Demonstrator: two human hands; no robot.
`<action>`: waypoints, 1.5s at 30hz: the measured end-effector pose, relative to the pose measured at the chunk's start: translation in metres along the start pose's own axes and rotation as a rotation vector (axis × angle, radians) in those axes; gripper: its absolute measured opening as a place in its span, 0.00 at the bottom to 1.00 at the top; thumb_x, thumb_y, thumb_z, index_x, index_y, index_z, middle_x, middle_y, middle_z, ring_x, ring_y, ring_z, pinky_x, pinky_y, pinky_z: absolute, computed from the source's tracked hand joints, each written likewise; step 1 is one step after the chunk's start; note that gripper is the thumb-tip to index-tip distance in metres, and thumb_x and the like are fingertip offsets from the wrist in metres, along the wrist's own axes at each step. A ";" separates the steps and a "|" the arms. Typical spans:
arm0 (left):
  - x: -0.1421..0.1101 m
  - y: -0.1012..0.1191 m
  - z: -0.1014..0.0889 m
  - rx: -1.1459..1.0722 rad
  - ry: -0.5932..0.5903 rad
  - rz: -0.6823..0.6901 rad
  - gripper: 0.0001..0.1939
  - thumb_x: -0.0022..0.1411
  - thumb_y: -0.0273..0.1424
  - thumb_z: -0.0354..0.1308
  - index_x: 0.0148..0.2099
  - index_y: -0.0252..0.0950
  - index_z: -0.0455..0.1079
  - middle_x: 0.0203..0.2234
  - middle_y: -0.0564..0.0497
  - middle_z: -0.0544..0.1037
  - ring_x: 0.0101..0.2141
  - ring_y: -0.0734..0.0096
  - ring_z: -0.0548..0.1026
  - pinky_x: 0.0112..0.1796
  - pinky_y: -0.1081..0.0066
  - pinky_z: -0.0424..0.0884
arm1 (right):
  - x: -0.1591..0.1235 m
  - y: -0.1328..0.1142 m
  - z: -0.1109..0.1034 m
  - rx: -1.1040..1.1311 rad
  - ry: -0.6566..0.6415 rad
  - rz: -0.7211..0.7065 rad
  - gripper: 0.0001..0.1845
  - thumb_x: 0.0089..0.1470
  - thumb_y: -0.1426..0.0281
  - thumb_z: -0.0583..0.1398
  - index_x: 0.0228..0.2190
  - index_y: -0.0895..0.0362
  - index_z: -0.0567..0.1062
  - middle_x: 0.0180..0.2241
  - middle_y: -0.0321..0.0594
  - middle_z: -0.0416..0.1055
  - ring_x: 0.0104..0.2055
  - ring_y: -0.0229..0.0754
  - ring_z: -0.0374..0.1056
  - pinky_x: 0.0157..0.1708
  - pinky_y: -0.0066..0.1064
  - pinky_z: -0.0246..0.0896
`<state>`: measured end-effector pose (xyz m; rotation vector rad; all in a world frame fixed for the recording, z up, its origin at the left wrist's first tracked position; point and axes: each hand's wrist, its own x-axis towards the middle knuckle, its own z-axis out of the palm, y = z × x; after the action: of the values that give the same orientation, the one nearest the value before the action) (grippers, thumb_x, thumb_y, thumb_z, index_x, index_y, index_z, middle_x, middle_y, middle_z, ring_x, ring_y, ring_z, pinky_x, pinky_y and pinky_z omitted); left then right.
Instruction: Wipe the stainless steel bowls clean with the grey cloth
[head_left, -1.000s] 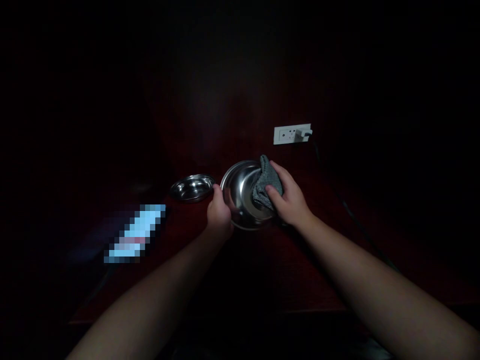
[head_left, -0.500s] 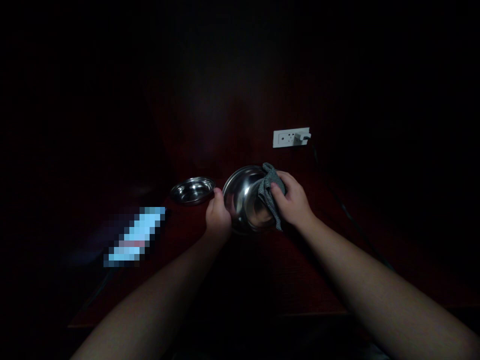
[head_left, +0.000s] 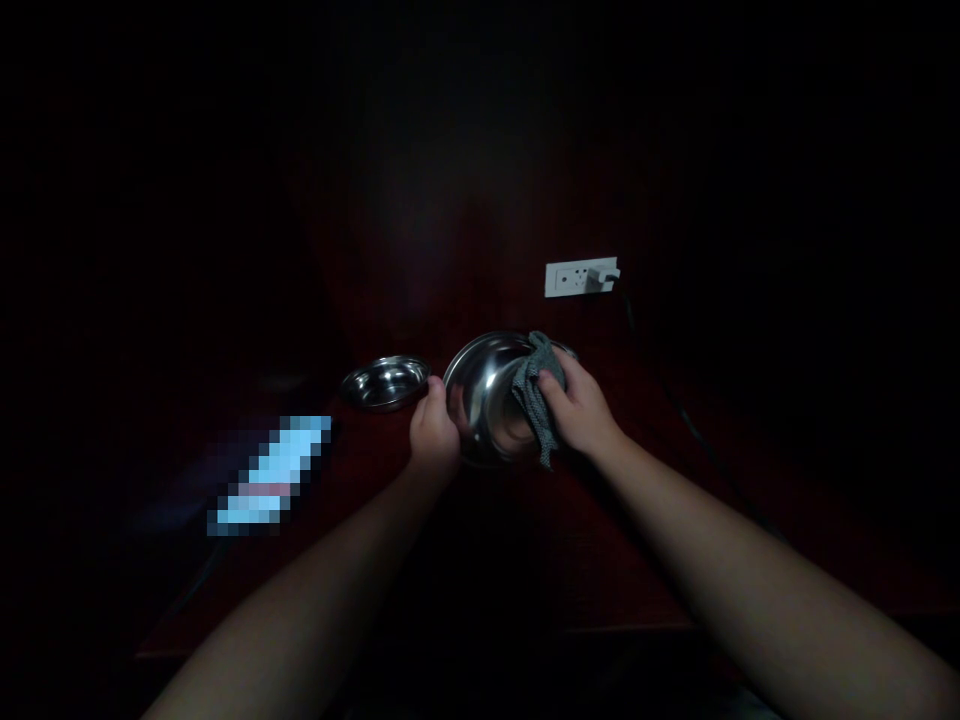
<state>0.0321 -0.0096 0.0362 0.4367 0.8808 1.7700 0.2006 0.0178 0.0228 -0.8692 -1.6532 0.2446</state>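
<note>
A shiny steel bowl (head_left: 480, 390) is held tilted, its rounded underside towards me. My left hand (head_left: 436, 432) grips its left rim, thumb up, with the other fingers hidden behind it. My right hand (head_left: 581, 405) is closed around a grey-green cloth (head_left: 534, 395) and presses it against the right part of the bowl's outside. Just left of my left hand, a second shallow steel bowl (head_left: 386, 382) sits on the dark red table (head_left: 600, 570), its open side up.
A lit, pixelated screen (head_left: 277, 470) lies at the left, with a cable (head_left: 196, 582) running from it. On the back wall is a white socket (head_left: 581, 278) with a plug in it; a dark cord (head_left: 690, 425) trails down the right side. The surroundings are very dark.
My right hand and the cloth have shifted slightly left and down across the bowl's outside, showing more of the rim at its upper right. The left hand's grip is nearly unchanged.
</note>
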 end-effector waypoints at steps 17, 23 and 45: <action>0.000 0.000 -0.002 0.056 -0.036 0.006 0.15 0.57 0.39 0.58 0.41 0.33 0.74 0.30 0.47 0.79 0.38 0.64 0.78 0.44 0.66 0.71 | 0.005 -0.005 -0.006 0.155 -0.059 -0.003 0.28 0.53 0.53 0.58 0.51 0.54 0.68 0.52 0.45 0.68 0.54 0.49 0.64 0.56 0.46 0.55; 0.003 -0.002 -0.006 0.117 -0.074 -0.008 0.13 0.56 0.39 0.60 0.37 0.33 0.74 0.28 0.47 0.79 0.35 0.64 0.78 0.42 0.66 0.71 | 0.005 -0.007 -0.009 0.067 -0.086 -0.063 0.26 0.53 0.56 0.59 0.51 0.54 0.69 0.51 0.45 0.68 0.54 0.48 0.63 0.57 0.45 0.54; 0.005 -0.005 -0.022 0.187 -0.593 0.032 0.17 0.55 0.35 0.60 0.47 0.36 0.70 0.37 0.47 0.79 0.40 0.63 0.76 0.43 0.67 0.70 | 0.004 0.007 0.000 0.100 0.160 0.149 0.27 0.49 0.53 0.60 0.47 0.55 0.69 0.45 0.47 0.71 0.48 0.51 0.66 0.50 0.48 0.59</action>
<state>0.0189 -0.0118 0.0173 1.0388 0.6116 1.4627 0.2037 0.0254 0.0213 -0.9137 -1.4180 0.3486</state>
